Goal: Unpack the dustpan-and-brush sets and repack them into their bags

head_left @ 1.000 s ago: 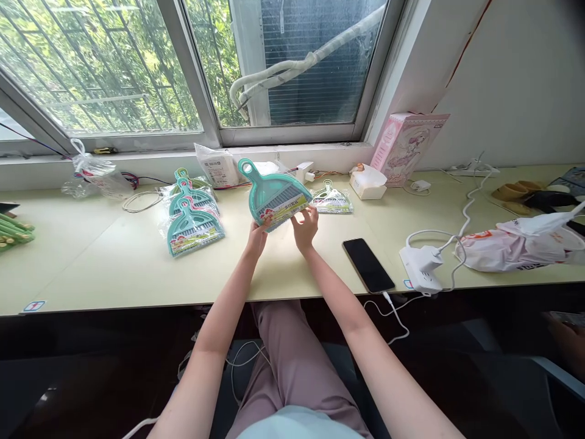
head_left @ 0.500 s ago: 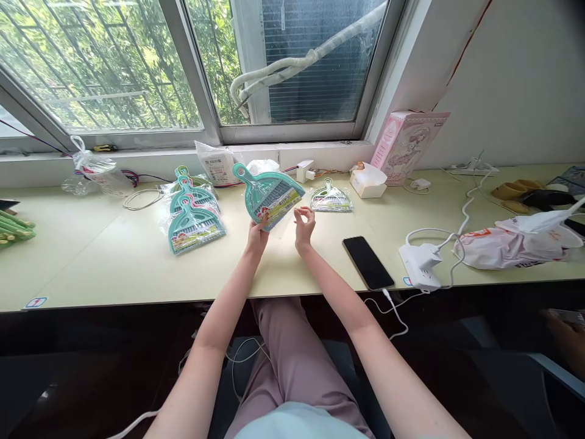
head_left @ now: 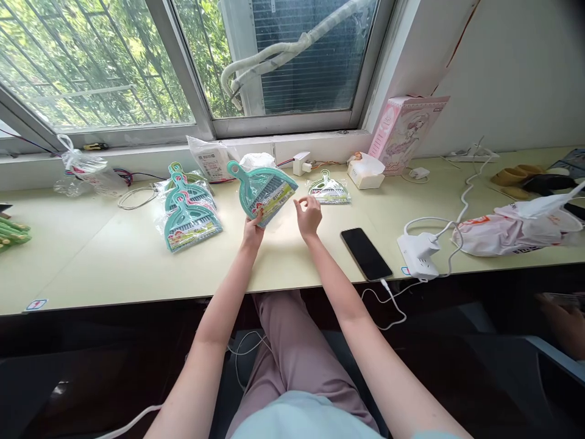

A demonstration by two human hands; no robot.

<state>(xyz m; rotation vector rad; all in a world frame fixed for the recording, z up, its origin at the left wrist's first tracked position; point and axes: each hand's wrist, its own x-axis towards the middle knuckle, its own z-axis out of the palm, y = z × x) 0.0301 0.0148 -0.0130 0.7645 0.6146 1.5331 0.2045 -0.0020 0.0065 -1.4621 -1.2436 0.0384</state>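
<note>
My left hand (head_left: 253, 228) grips the lower edge of a teal mini dustpan-and-brush set (head_left: 260, 190) and holds it up above the pale table (head_left: 91, 256), tilted left. Beside it my right hand (head_left: 308, 214) hovers with curled, parted fingers and holds nothing. A small pile of the same teal sets in clear bags (head_left: 188, 210) lies to the left. One more bagged set (head_left: 329, 190) lies just beyond my right hand.
A black phone (head_left: 365, 253) lies right of my hands, with a white power strip (head_left: 418, 256) and cables beside it. Further right is a white plastic bag (head_left: 516, 235). A pink box (head_left: 402, 131) and a tissue box (head_left: 364, 172) stand at the back by the window.
My right hand has let go of the dustpan set and moved a little right. My left hand has carried the set leftward and tilted it.
</note>
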